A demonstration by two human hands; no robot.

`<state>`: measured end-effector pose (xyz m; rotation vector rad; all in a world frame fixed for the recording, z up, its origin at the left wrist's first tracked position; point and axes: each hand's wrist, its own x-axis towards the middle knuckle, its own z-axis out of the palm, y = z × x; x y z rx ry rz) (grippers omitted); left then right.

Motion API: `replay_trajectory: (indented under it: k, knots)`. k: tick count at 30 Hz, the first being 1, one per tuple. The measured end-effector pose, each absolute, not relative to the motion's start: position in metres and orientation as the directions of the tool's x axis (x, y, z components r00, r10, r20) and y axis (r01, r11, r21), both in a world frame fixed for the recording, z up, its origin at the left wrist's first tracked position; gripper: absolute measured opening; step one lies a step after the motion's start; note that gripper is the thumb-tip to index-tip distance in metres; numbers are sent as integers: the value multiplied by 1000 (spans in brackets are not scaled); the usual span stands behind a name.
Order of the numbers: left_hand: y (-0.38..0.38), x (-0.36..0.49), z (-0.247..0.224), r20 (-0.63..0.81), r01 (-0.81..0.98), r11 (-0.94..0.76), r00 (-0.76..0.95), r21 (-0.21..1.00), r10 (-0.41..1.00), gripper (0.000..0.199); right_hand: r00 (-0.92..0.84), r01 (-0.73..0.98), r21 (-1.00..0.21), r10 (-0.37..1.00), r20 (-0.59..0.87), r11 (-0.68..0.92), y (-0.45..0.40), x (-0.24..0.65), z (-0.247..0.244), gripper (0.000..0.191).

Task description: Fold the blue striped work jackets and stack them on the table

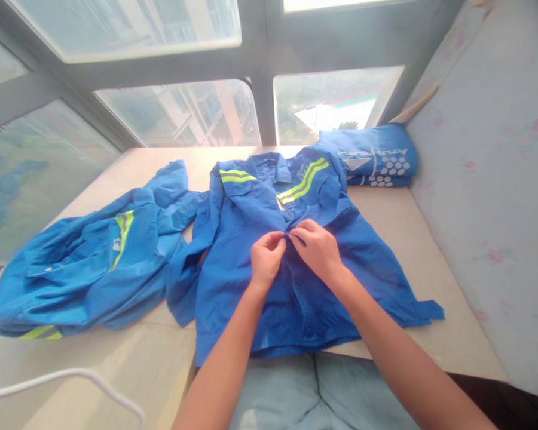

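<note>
A blue work jacket (242, 269) with yellow-green reflective stripes lies spread out, front up and collar toward the windows. My left hand (268, 257) pinches the edge of its front opening near the middle of the chest. Right beside it, my right hand (316, 245) pinches the same front edge, the fingertips of both hands almost touching. Below my hands, buttons show on the placket down to the hem. Whatever lies between my fingertips is too small to make out.
Another blue jacket (89, 263) lies crumpled on the left of the pale table (430, 239). A folded blue bundle (372, 152) with white print sits at the back right. Windows stand behind, a patterned wall (493, 197) at right. A white cable (80, 373) crosses the lower left.
</note>
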<state>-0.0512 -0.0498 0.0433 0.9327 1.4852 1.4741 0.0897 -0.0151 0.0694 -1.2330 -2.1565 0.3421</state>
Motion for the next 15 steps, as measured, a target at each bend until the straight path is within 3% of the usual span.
replay_trajectory:
  k: [5,15]
  knots:
    - [-50,-52,44,-40,2,44,-389,999,920,19,-464,721,-375,808,363,583,-12,90,75,23]
    - [-52,-42,50,-275,-367,125,-391,922,878,29,-458,753,-298,792,403,587,-21,81,69,25]
